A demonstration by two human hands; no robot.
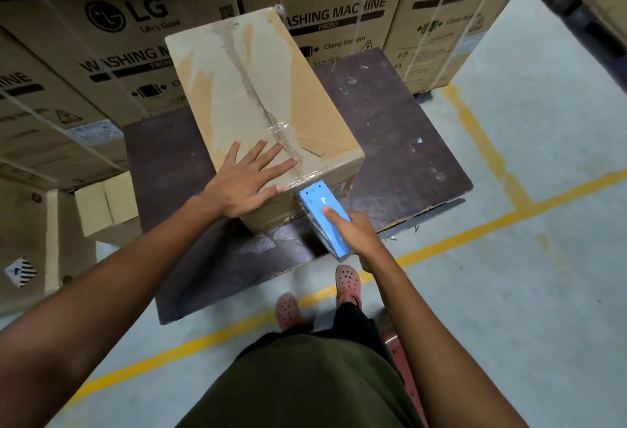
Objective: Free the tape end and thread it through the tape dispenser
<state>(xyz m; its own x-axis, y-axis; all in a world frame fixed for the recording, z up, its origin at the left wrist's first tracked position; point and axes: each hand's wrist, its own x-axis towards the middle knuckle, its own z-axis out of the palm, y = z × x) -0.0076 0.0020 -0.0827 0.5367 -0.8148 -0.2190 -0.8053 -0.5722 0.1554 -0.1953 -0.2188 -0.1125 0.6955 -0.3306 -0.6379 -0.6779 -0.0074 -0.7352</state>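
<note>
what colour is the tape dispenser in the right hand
Light blue; the tape dispenser shows best in the head view, held in the right hand.

Tape roll inside the tape dispenser [325,215]: hidden beneath the blue housing and the right hand [356,232]; free tape end not discernible. Palm and most fingers of that hand concealed behind the dispenser body. Near face of the cardboard box [264,95] partly covered by the dispenser; a label there, cut by it, is unreadable. Box top under the left hand [246,181] not visible. Desk [390,115] surface beneath the box hidden. Stacked cartons [118,40] cropped by the top and left edges; small print too fine to read. Reddish object [395,346] behind the right forearm: possibly a stool, mostly occluded.
</note>
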